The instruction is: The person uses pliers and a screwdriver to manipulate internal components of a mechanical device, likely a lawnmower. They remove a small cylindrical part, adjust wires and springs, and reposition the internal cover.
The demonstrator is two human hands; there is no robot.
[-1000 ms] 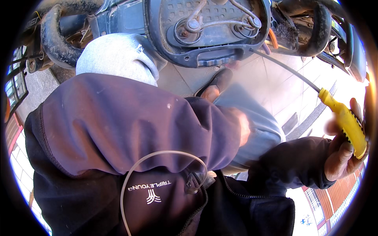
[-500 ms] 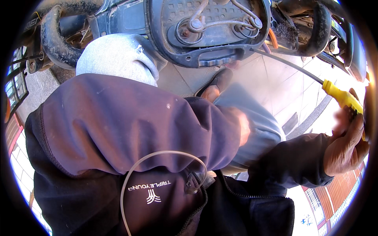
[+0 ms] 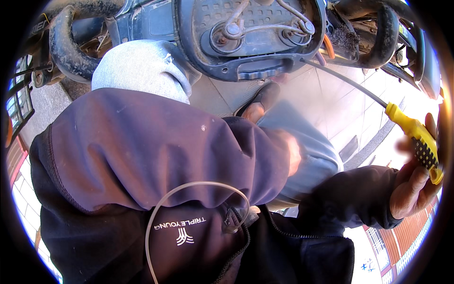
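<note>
At the far right, my right hand [image 3: 412,191] has its fingers and thumb around the yellow handle of a screwdriver [image 3: 409,120], whose butt has black dotted grip patches. Its long dark shaft slants up and left to the lower right corner of a black plastic case [image 3: 208,66]. The tip is hidden there behind the case's edge. My left arm crosses in front of me in a dark sleeve. Only the back of my left hand [image 3: 293,154] shows past the cuff, over a grey-blue trouser leg. Its fingers are hidden.
Scuffed black tubular bars [image 3: 71,45] flank the case on both sides. Looped strands [image 3: 265,29] lie across its top. An orange cable [image 3: 328,46] emerges beside it. Below are pale floor tiles [image 3: 326,104] and a dark shoe [image 3: 266,97]. A clear tube [image 3: 189,184] arches over my jacket.
The screwdriver handle has turned, so more of the black dotted grip shows. My right hand has dropped slightly, its fingers shifted around the handle. My left hand stays put.
</note>
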